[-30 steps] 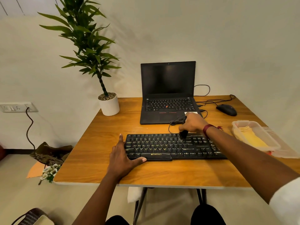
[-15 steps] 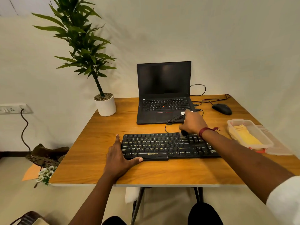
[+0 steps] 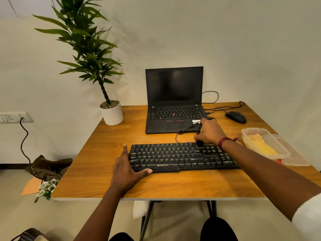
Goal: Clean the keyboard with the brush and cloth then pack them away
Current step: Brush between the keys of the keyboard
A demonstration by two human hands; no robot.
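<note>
A black keyboard [image 3: 175,156] lies across the front of the wooden table [image 3: 97,171]. My left hand [image 3: 127,168] rests flat at its left end, thumb along the front edge, fingers spread. My right hand [image 3: 209,131] is closed around a small black brush [image 3: 199,143], whose tip touches the top key rows right of centre. A yellow cloth [image 3: 259,145] lies folded inside a clear plastic box [image 3: 250,132] at the table's right side.
An open black laptop [image 3: 173,101] stands behind the keyboard, with cables and a black mouse [image 3: 235,117] to its right. A potted plant [image 3: 112,113] occupies the back left corner. The box's clear lid [image 3: 295,159] lies beside it near the right edge.
My right hand has carried the brush from the middle key rows up to the top rows, slightly rightward. My left hand stays put. The camera shifted a little.
</note>
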